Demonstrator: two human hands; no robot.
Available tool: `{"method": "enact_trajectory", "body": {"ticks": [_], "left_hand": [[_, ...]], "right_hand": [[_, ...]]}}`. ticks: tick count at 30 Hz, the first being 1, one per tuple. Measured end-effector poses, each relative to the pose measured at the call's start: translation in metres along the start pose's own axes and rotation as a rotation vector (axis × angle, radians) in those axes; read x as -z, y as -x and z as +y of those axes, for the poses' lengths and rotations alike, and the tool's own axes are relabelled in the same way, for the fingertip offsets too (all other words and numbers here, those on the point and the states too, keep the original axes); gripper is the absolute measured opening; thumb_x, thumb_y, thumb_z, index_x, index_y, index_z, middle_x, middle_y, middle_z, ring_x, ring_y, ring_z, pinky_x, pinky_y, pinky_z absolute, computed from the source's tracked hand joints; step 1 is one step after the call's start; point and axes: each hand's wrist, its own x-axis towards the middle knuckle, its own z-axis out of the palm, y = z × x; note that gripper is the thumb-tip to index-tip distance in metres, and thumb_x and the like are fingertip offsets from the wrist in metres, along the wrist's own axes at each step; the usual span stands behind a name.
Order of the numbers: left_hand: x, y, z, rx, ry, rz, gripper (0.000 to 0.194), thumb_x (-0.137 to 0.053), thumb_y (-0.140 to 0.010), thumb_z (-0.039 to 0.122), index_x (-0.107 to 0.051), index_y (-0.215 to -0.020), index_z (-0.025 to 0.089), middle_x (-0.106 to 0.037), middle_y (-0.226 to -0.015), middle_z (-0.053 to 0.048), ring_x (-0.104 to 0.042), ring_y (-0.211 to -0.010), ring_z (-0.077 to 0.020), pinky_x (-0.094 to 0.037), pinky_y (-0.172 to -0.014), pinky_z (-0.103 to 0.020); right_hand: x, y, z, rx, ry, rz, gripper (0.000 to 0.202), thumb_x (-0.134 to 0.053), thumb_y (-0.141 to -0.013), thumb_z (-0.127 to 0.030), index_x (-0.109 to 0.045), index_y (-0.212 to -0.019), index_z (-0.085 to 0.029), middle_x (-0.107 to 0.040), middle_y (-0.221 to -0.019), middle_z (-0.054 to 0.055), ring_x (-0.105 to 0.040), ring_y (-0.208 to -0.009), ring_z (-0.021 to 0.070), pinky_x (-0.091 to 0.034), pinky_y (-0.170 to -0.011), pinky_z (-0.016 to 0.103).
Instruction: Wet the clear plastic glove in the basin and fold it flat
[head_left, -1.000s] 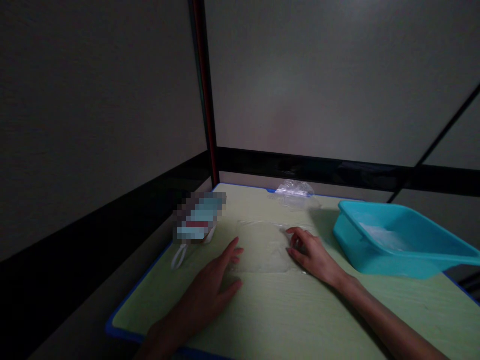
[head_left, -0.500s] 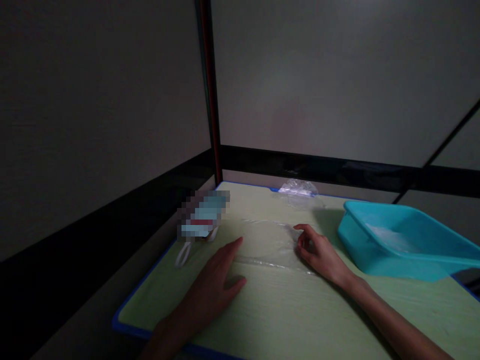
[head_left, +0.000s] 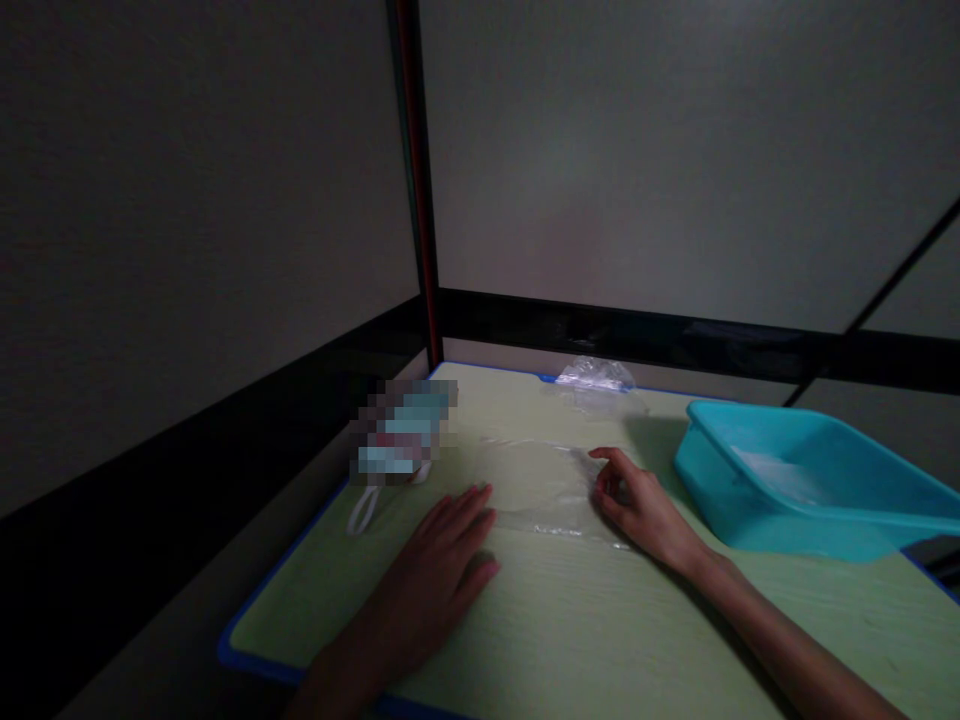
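A clear, flat plastic bag (head_left: 529,475) lies on the pale green tabletop between my hands, its shiny edges showing. My left hand (head_left: 439,560) is open, palm down, with its fingertips at the bag's left edge. At the bag's right end, my right hand (head_left: 637,500) has its fingers curled towards the thumb and its index finger reaching forward. The film is wrinkled where those fingers close on it, and part of the bag's right edge is hidden behind them.
A turquoise plastic basin (head_left: 840,530) with something whitish inside stands at the right. Crumpled clear plastic (head_left: 596,375) sits at the table's back edge. A blurred-out bluish item (head_left: 409,430) with a white loop lies at the left. Walls border the back and left.
My left hand has turned flatter, its fingers spreading and coming down onto the bag's left edge. My right hand and the bag stay in nearly the same place.
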Motion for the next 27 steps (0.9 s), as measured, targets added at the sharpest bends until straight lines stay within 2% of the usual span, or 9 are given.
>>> {"method": "enact_trajectory", "body": {"ticks": [9,11,14,17,21,24,27], "left_hand": [[-0.001,0.0,-0.002,-0.016,-0.08,-0.002,0.037,-0.034,-0.085,0.035,-0.042,-0.119,0.022,-0.025,-0.135,-0.002,-0.024,-0.122,-0.0191,-0.021,-0.1,-0.039],[-0.002,0.0,-0.003,-0.017,-0.12,0.017,0.037,-0.034,-0.085,0.034,-0.042,-0.118,0.021,-0.026,-0.135,-0.002,-0.025,-0.122,-0.0189,-0.022,-0.1,-0.04],[-0.002,0.0,0.001,-0.021,-0.169,0.047,0.039,-0.035,-0.084,0.031,-0.038,-0.122,0.019,-0.027,-0.134,-0.003,-0.025,-0.122,-0.0181,-0.024,-0.1,-0.039],[-0.004,-0.001,0.013,-0.056,-0.194,0.043,0.046,-0.036,-0.084,0.03,-0.027,-0.127,0.016,-0.022,-0.136,-0.005,-0.021,-0.123,-0.0173,-0.024,-0.1,-0.036],[-0.008,-0.009,0.033,-0.101,-0.192,0.011,0.056,-0.036,-0.084,0.036,-0.018,-0.13,0.012,-0.017,-0.137,-0.008,-0.016,-0.125,-0.0174,-0.024,-0.101,-0.033],[-0.012,-0.012,0.038,-0.075,-0.199,-0.034,0.058,-0.036,-0.083,0.038,-0.017,-0.13,0.01,-0.016,-0.137,-0.01,-0.015,-0.125,-0.0182,-0.024,-0.101,-0.033],[-0.013,-0.007,0.03,-0.046,-0.219,-0.064,0.058,-0.035,-0.083,0.04,-0.018,-0.13,0.011,-0.016,-0.137,-0.01,-0.016,-0.124,-0.0189,-0.024,-0.1,-0.034]], "right_hand": [[0.0,0.0,0.0,-0.004,0.032,-0.003,0.034,-0.042,-0.073,-0.017,-0.039,-0.106,-0.016,-0.057,-0.071,0.001,-0.053,-0.061,0.0149,-0.04,-0.059,0.027],[0.002,0.001,-0.004,0.006,0.099,0.038,0.032,-0.043,-0.074,-0.02,-0.041,-0.106,-0.016,-0.057,-0.08,0.004,-0.053,-0.068,0.0167,-0.041,-0.064,0.03],[0.004,0.007,-0.018,0.105,0.197,0.043,0.032,-0.042,-0.078,-0.025,-0.043,-0.108,-0.015,-0.053,-0.102,0.009,-0.05,-0.091,0.0206,-0.038,-0.079,0.036],[-0.001,0.017,-0.036,0.284,0.251,-0.153,0.05,-0.04,-0.081,-0.036,-0.031,-0.125,-0.015,-0.038,-0.126,0.011,-0.034,-0.115,0.0218,-0.027,-0.095,0.039],[-0.012,0.028,-0.047,0.411,0.304,-0.394,0.067,-0.034,-0.082,-0.047,-0.007,-0.133,-0.015,-0.011,-0.138,0.009,-0.011,-0.125,0.0214,-0.01,-0.103,0.041],[-0.016,0.031,-0.044,0.403,0.304,-0.46,0.068,-0.031,-0.082,-0.049,-0.001,-0.133,-0.014,-0.002,-0.138,0.008,-0.005,-0.125,0.0204,-0.009,-0.103,0.039],[-0.016,0.032,-0.04,0.392,0.291,-0.475,0.071,-0.032,-0.082,-0.051,0.0,-0.133,-0.014,0.0,-0.138,0.008,-0.004,-0.125,0.0211,-0.01,-0.103,0.039]]}}
